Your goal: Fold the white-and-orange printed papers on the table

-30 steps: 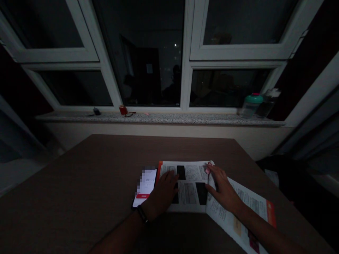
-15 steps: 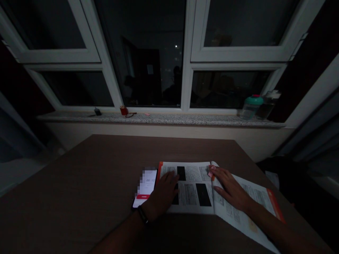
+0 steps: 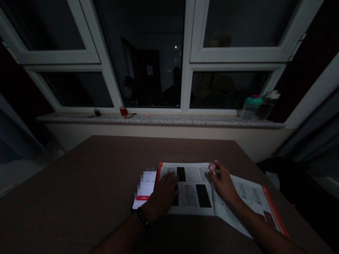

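An open book (image 3: 190,192) with printed text and dark pictures lies on the brown table (image 3: 116,155). My left hand (image 3: 165,192) rests on its left page, fingers spread, holding nothing; a dark band (image 3: 142,217) circles the wrist. At the top of the book's fold, my right hand (image 3: 224,181) pinches a small pink and white item (image 3: 212,167) between thumb and fingers. What exactly the item is cannot be made out. Beside the book's left edge lies a lit phone (image 3: 145,187) showing a timer.
Behind the table runs a speckled windowsill (image 3: 169,119) below dark windows. On it stand a teal-lidded bottle (image 3: 251,106), another clear bottle (image 3: 267,104), a small red object (image 3: 123,111) and a small dark item (image 3: 96,112).
My right hand has turned more upright, its fingers now pinching the pink item. The right page lies differently and shows a dark red picture near its lower edge. My left hand stays put.
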Demonstrator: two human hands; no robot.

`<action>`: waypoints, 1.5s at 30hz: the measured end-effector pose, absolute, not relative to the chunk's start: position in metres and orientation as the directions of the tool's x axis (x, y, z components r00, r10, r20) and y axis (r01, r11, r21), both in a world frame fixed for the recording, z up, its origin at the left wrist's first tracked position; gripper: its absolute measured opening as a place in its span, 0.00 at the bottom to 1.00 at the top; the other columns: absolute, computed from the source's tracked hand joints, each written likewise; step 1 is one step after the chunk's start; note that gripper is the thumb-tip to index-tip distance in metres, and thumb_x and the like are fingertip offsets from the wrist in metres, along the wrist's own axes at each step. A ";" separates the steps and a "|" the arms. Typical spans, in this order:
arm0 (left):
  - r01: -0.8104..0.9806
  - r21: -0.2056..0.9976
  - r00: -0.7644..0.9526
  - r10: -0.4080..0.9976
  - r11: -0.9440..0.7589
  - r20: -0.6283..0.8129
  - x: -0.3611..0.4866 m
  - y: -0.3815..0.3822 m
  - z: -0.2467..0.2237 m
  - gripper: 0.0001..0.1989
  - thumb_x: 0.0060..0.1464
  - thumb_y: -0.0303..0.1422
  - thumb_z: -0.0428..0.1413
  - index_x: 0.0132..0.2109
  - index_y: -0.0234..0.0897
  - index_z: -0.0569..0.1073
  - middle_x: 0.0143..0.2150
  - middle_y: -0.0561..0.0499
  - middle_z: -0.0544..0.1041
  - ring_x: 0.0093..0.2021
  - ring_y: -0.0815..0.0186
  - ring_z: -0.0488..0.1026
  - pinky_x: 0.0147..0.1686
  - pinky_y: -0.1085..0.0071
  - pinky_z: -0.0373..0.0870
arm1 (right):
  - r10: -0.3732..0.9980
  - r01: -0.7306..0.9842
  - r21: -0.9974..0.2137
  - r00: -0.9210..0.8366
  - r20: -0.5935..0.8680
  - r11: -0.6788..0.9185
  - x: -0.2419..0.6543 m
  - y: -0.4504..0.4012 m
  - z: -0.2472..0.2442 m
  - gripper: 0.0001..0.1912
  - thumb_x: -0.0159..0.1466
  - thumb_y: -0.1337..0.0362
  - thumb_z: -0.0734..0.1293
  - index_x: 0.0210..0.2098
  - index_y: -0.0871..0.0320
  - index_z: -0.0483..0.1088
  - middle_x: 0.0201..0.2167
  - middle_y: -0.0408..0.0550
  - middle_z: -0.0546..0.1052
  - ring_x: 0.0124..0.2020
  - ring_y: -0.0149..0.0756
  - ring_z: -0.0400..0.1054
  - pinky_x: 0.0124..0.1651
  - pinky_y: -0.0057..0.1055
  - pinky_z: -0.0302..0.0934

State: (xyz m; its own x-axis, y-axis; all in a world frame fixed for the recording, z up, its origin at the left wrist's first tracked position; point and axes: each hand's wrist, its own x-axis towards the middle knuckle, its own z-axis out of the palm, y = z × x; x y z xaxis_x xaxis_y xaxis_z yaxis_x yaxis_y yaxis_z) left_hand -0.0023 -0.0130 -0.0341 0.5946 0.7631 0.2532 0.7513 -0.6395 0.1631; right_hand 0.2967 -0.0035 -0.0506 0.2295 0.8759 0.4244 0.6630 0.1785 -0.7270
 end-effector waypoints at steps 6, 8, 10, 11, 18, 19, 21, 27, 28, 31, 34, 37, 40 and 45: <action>0.762 0.155 0.595 0.774 -0.629 0.216 0.000 -0.014 -0.028 0.25 0.65 0.32 0.53 0.67 0.37 0.59 0.68 0.39 0.59 0.68 0.49 0.55 0.61 0.50 0.61 | 0.879 0.604 -0.774 0.247 0.407 0.189 0.301 -0.011 -0.053 0.27 0.64 0.51 0.63 0.58 0.56 0.62 0.58 0.58 0.68 0.60 0.53 0.62 0.59 0.55 0.58; 0.764 0.156 0.593 0.777 -0.626 0.212 0.000 -0.014 -0.026 0.25 0.65 0.32 0.53 0.67 0.37 0.59 0.68 0.39 0.58 0.68 0.49 0.55 0.62 0.51 0.61 | 0.886 0.639 -0.745 0.213 0.411 0.193 0.305 -0.014 -0.050 0.26 0.64 0.51 0.63 0.58 0.56 0.62 0.59 0.58 0.68 0.61 0.53 0.61 0.60 0.55 0.57; 0.765 0.156 0.592 0.778 -0.625 0.210 0.001 -0.014 -0.026 0.25 0.65 0.32 0.53 0.66 0.37 0.60 0.68 0.39 0.58 0.68 0.49 0.55 0.62 0.51 0.61 | 0.891 0.686 -0.700 0.171 0.420 0.198 0.310 -0.017 -0.048 0.27 0.64 0.52 0.63 0.59 0.57 0.61 0.60 0.58 0.67 0.62 0.53 0.60 0.62 0.55 0.55; 0.765 0.157 0.593 0.778 -0.625 0.209 0.000 -0.014 -0.026 0.25 0.65 0.32 0.53 0.66 0.37 0.60 0.68 0.39 0.59 0.68 0.49 0.55 0.62 0.51 0.61 | 0.888 0.709 -0.672 0.147 0.436 0.212 0.312 -0.018 -0.047 0.28 0.63 0.52 0.63 0.59 0.57 0.60 0.60 0.59 0.67 0.62 0.54 0.59 0.62 0.55 0.55; 0.751 0.140 0.607 0.759 -0.645 0.237 -0.001 -0.014 -0.029 0.24 0.67 0.33 0.51 0.67 0.37 0.58 0.68 0.39 0.59 0.68 0.49 0.56 0.61 0.50 0.61 | 0.872 0.829 -0.482 -0.015 0.489 0.285 0.327 -0.023 -0.049 0.32 0.63 0.52 0.64 0.63 0.58 0.56 0.60 0.59 0.66 0.61 0.55 0.60 0.62 0.53 0.55; 0.750 0.135 0.611 0.756 -0.648 0.234 -0.001 -0.014 -0.029 0.24 0.67 0.33 0.51 0.67 0.37 0.58 0.68 0.39 0.59 0.68 0.49 0.56 0.61 0.50 0.61 | 0.872 0.838 -0.463 -0.031 0.488 0.288 0.329 -0.024 -0.050 0.33 0.63 0.53 0.64 0.63 0.58 0.55 0.61 0.59 0.66 0.61 0.55 0.59 0.62 0.53 0.55; 0.753 0.129 0.612 0.758 -0.645 0.226 -0.001 -0.014 -0.028 0.24 0.67 0.33 0.51 0.67 0.37 0.58 0.68 0.39 0.59 0.68 0.50 0.55 0.62 0.50 0.60 | 0.876 0.852 -0.437 -0.051 0.479 0.288 0.332 -0.027 -0.050 0.33 0.63 0.53 0.64 0.64 0.58 0.55 0.62 0.59 0.65 0.62 0.55 0.59 0.63 0.52 0.55; 0.773 0.124 0.599 0.780 -0.623 0.181 0.001 -0.015 -0.024 0.25 0.66 0.33 0.52 0.67 0.37 0.58 0.69 0.39 0.58 0.68 0.48 0.55 0.62 0.50 0.61 | 0.885 0.875 -0.398 -0.071 0.460 0.277 0.346 -0.035 -0.048 0.32 0.65 0.54 0.62 0.65 0.59 0.54 0.63 0.60 0.64 0.62 0.55 0.59 0.63 0.52 0.56; 0.773 0.133 0.597 0.783 -0.620 0.176 0.002 -0.015 -0.023 0.25 0.66 0.32 0.52 0.67 0.37 0.58 0.69 0.39 0.58 0.68 0.48 0.54 0.62 0.50 0.60 | 0.887 0.879 -0.389 -0.076 0.456 0.275 0.348 -0.037 -0.047 0.32 0.65 0.54 0.62 0.65 0.59 0.54 0.62 0.60 0.64 0.62 0.55 0.59 0.63 0.52 0.56; 0.772 0.163 0.592 0.788 -0.615 0.169 0.002 -0.016 -0.021 0.25 0.65 0.31 0.53 0.67 0.36 0.59 0.69 0.39 0.57 0.68 0.49 0.54 0.63 0.51 0.59 | 0.892 0.894 -0.354 -0.101 0.440 0.276 0.353 -0.040 -0.045 0.31 0.66 0.56 0.62 0.65 0.59 0.54 0.62 0.60 0.65 0.61 0.55 0.61 0.62 0.52 0.58; 0.767 0.169 0.595 0.785 -0.619 0.175 0.002 -0.016 -0.021 0.25 0.65 0.31 0.53 0.67 0.36 0.59 0.69 0.38 0.57 0.69 0.49 0.53 0.63 0.50 0.58 | 0.895 0.901 -0.324 -0.135 0.425 0.290 0.359 -0.042 -0.044 0.31 0.66 0.55 0.61 0.65 0.59 0.54 0.61 0.61 0.67 0.60 0.56 0.62 0.60 0.53 0.60; 0.765 0.172 0.596 0.783 -0.621 0.178 0.001 -0.016 -0.022 0.26 0.65 0.30 0.54 0.67 0.36 0.59 0.69 0.39 0.58 0.69 0.49 0.53 0.63 0.50 0.59 | 0.893 0.906 -0.293 -0.165 0.419 0.305 0.365 -0.041 -0.044 0.32 0.66 0.54 0.62 0.65 0.60 0.55 0.61 0.61 0.67 0.60 0.56 0.63 0.59 0.53 0.62; 0.763 0.177 0.595 0.782 -0.622 0.184 0.000 -0.016 -0.022 0.26 0.64 0.31 0.54 0.67 0.36 0.59 0.69 0.39 0.57 0.68 0.49 0.54 0.62 0.50 0.60 | 0.887 0.910 -0.255 -0.204 0.414 0.328 0.369 -0.040 -0.044 0.33 0.65 0.54 0.62 0.65 0.61 0.56 0.62 0.60 0.66 0.60 0.56 0.63 0.59 0.52 0.62; 0.755 0.183 0.598 0.775 -0.630 0.204 -0.001 -0.015 -0.023 0.24 0.66 0.33 0.51 0.67 0.37 0.59 0.69 0.39 0.58 0.69 0.49 0.54 0.62 0.50 0.60 | 0.882 0.906 -0.207 -0.271 0.385 0.368 0.371 -0.038 -0.039 0.32 0.65 0.57 0.63 0.66 0.60 0.55 0.63 0.59 0.66 0.61 0.53 0.63 0.60 0.49 0.62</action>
